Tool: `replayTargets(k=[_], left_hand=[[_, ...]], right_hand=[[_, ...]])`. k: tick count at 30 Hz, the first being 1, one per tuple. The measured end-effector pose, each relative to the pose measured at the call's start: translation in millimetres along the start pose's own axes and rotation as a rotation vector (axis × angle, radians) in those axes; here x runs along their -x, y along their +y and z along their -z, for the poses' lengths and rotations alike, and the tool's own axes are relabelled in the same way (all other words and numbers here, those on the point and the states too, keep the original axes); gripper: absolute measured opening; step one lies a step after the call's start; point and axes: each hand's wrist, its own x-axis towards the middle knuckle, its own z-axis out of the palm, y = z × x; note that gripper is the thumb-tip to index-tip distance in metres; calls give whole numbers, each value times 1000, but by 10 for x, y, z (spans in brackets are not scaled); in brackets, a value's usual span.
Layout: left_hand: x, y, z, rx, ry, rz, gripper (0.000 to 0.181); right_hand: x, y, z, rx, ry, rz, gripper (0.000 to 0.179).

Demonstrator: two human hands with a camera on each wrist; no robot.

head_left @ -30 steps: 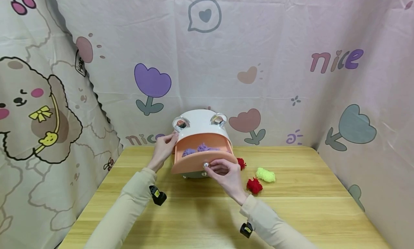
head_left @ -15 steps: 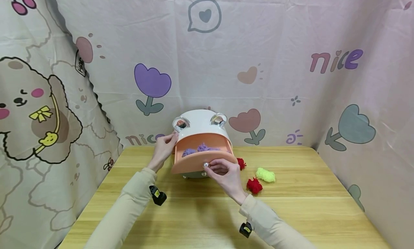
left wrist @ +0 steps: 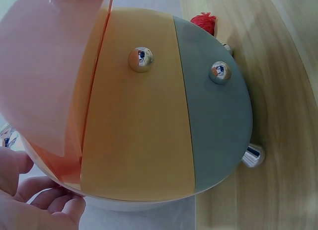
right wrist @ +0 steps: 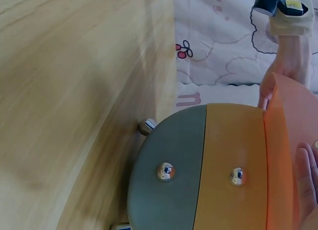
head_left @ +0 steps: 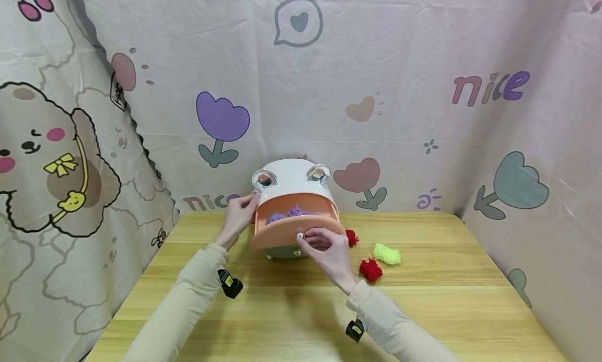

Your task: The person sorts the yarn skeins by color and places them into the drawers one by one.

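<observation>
A small frog-faced drawer cabinet with a white shell and silver ring eyes stands at the back of the table. Its peach top drawer is pulled out, with purple yarn bundles inside. My right hand pinches that drawer's silver knob. On the cabinet's left side, my left hand holds the shell's edge with thumb and fingers, as the left wrist view shows. Below, the orange middle drawer and the grey-green bottom drawer are closed, each with a round silver knob.
Right of the cabinet, a red yarn bundle and a yellow-green one lie on the wooden table. Another red yarn bundle is partly hidden behind my right hand. A patterned curtain hangs close behind the cabinet.
The top drawer's front has shifted slightly up and back toward the cabinet, and my right hand has moved with its knob. My left hand has stayed on the cabinet's side.
</observation>
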Motion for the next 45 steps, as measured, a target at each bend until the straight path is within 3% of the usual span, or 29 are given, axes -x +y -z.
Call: replayTargets(k=[7,18,26,45], left_hand=[[-9,2,-7,-9,17,-15,50],[-13,-5,-13,-18,29,-19,49],[-22,-13,-6,-32,30,-17,48],[-16,-1,-20,-29,41,-26,47]], right_hand=[[-79,73,-44,0,27,-13,14],[-243,76,-126,-18,37,-152,15],[-309,-201,-132,-29,43,-158,15],[-447,-111,-171,-38,57,-205,17]])
